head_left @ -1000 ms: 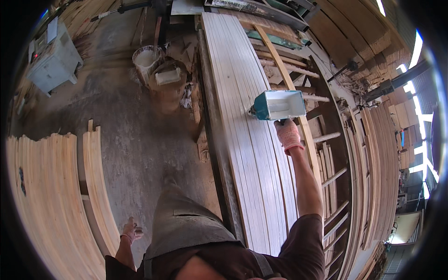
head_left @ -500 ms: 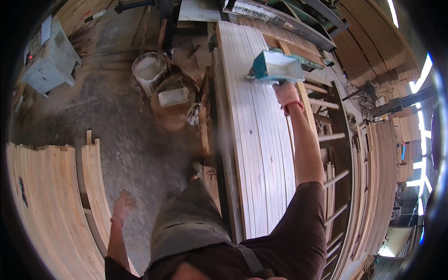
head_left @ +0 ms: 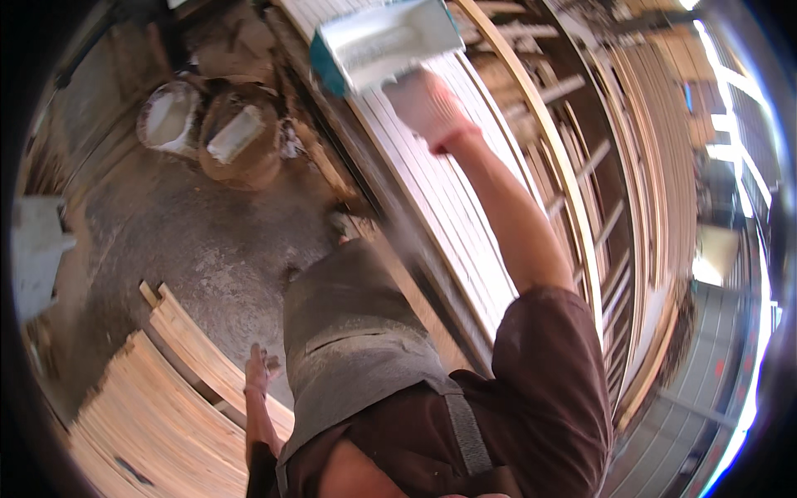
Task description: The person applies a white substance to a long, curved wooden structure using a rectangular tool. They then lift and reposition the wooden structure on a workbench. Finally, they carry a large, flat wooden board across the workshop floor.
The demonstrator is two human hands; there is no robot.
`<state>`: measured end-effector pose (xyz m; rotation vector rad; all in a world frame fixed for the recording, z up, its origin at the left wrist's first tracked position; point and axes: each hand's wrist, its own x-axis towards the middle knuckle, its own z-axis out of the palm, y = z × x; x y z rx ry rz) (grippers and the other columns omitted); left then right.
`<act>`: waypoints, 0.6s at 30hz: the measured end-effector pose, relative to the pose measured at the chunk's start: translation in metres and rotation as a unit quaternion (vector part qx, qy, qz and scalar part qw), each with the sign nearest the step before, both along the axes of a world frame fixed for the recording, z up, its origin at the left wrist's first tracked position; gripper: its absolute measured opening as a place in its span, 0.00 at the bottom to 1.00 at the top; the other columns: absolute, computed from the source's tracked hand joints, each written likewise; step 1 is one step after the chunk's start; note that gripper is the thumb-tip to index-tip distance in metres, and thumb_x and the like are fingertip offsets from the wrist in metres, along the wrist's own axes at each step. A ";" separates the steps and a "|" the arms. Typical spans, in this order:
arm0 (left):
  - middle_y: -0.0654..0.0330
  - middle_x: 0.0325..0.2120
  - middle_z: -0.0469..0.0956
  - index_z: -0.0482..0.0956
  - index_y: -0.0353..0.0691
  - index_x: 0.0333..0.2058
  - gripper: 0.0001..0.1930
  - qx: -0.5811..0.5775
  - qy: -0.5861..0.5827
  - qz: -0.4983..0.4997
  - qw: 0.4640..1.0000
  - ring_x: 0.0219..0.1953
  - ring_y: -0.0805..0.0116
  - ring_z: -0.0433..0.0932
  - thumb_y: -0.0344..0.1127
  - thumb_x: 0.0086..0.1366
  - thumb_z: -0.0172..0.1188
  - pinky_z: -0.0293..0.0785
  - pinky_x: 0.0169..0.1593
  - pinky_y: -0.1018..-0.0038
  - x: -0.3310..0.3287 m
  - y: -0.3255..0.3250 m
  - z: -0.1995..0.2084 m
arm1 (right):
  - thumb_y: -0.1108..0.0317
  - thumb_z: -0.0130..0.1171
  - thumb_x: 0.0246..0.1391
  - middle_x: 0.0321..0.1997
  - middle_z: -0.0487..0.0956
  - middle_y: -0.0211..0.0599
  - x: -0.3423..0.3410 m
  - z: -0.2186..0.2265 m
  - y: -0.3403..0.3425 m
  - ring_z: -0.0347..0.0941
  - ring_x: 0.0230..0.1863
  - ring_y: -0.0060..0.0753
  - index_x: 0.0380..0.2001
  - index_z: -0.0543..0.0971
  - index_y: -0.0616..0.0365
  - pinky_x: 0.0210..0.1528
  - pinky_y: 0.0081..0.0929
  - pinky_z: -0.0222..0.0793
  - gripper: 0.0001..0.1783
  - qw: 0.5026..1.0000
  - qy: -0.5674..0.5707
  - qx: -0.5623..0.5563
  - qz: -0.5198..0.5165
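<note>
My right hand (head_left: 432,108), in a pale glove with a reddish cuff, grips the handle of a teal box-shaped glue spreader (head_left: 390,43). The spreader is open on top, coated white inside, and held over a row of long wooden strips (head_left: 452,220) lying side by side. Their upper faces look wet and white. Whether the spreader touches the strips cannot be made out. At my left side hangs my left hand (head_left: 261,370), with its fingers apart and nothing in it, near some narrow loose boards (head_left: 195,332).
On the floor at the far left stand a bucket of white liquid (head_left: 168,119) and a round container (head_left: 241,173) with a white block-like thing on top. Stacked pale boards (head_left: 158,427) lie at the near left. A slatted metal rack (head_left: 610,149) and more timber (head_left: 664,141) flank the right.
The glue spreader in my right hand has come nearer to me along the strips. The whole view has turned and shifted. My left hand still hangs at my side.
</note>
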<state>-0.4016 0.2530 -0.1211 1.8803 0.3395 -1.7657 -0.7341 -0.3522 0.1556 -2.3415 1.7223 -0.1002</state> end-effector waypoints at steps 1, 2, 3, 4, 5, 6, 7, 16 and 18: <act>0.48 0.45 0.80 0.63 0.32 0.67 0.43 -0.043 -0.026 -0.059 0.997 0.40 0.58 0.81 0.67 0.70 0.49 0.82 0.46 0.60 0.018 -0.012 -0.017 | 0.62 0.56 0.60 0.38 0.84 0.57 -0.025 0.002 0.040 0.83 0.43 0.51 0.43 0.83 0.62 0.44 0.41 0.79 0.16 0.999 0.036 0.020 0.012; 0.48 0.44 0.81 0.64 0.31 0.66 0.42 -0.094 -0.052 -0.110 0.988 0.40 0.58 0.81 0.66 0.71 0.48 0.82 0.47 0.60 0.035 -0.029 -0.033 | 0.65 0.56 0.61 0.38 0.84 0.56 -0.051 0.005 0.083 0.83 0.41 0.51 0.42 0.83 0.62 0.43 0.40 0.79 0.13 0.996 0.071 0.038 0.026; 0.50 0.41 0.81 0.66 0.30 0.64 0.42 -0.183 -0.101 -0.365 0.907 0.38 0.60 0.81 0.67 0.70 0.49 0.81 0.44 0.63 0.060 -0.056 -0.035 | 0.68 0.55 0.61 0.38 0.84 0.52 -0.073 0.015 0.124 0.82 0.40 0.49 0.42 0.83 0.63 0.43 0.39 0.79 0.12 0.994 0.093 0.046 0.029; 0.52 0.38 0.82 0.68 0.29 0.62 0.43 -0.274 -0.198 -0.559 0.757 0.36 0.61 0.81 0.68 0.70 0.50 0.79 0.42 0.65 0.085 -0.085 -0.034 | 0.71 0.55 0.61 0.38 0.84 0.48 -0.095 0.026 0.168 0.81 0.39 0.48 0.42 0.82 0.64 0.43 0.37 0.79 0.11 0.992 0.114 0.053 0.030; 0.52 0.39 0.82 0.68 0.29 0.62 0.43 -0.225 -0.135 -0.389 0.883 0.36 0.62 0.80 0.68 0.69 0.50 0.78 0.40 0.67 0.085 -0.127 -0.024 | 0.72 0.54 0.61 0.41 0.83 0.46 -0.118 0.032 0.204 0.80 0.42 0.47 0.45 0.81 0.65 0.48 0.37 0.78 0.12 0.972 0.217 0.074 0.053; 0.51 0.39 0.82 0.68 0.29 0.62 0.43 -0.161 -0.070 -0.196 0.965 0.35 0.63 0.80 0.68 0.69 0.51 0.76 0.38 0.68 0.082 -0.162 -0.009 | 0.72 0.54 0.62 0.45 0.83 0.45 -0.139 0.035 0.239 0.79 0.45 0.47 0.47 0.80 0.66 0.52 0.37 0.76 0.14 0.942 0.310 0.094 0.090; 0.51 0.40 0.82 0.68 0.29 0.63 0.44 -0.168 -0.071 -0.194 0.964 0.35 0.64 0.80 0.69 0.69 0.51 0.76 0.37 0.68 0.073 -0.192 0.017 | 0.72 0.53 0.63 0.48 0.81 0.47 -0.159 0.040 0.276 0.77 0.49 0.48 0.51 0.78 0.66 0.55 0.38 0.73 0.16 0.969 0.223 0.097 0.048; 0.50 0.44 0.83 0.66 0.31 0.66 0.43 -0.151 -0.018 -0.240 0.959 0.36 0.60 0.82 0.67 0.71 0.49 0.77 0.42 0.68 0.089 -0.085 -0.025 | 0.69 0.55 0.51 0.31 0.86 0.40 -0.289 0.089 0.470 0.83 0.29 0.43 0.36 0.85 0.58 0.31 0.40 0.79 0.13 0.973 0.198 0.116 -0.010; 0.45 0.45 0.83 0.65 0.29 0.66 0.45 -0.300 -0.187 -0.501 0.790 0.38 0.58 0.83 0.69 0.69 0.48 0.78 0.46 0.67 0.099 -0.006 -0.068 | 0.68 0.56 0.53 0.36 0.86 0.41 -0.296 0.073 0.446 0.84 0.37 0.42 0.39 0.86 0.55 0.38 0.37 0.80 0.13 0.947 0.298 0.097 0.077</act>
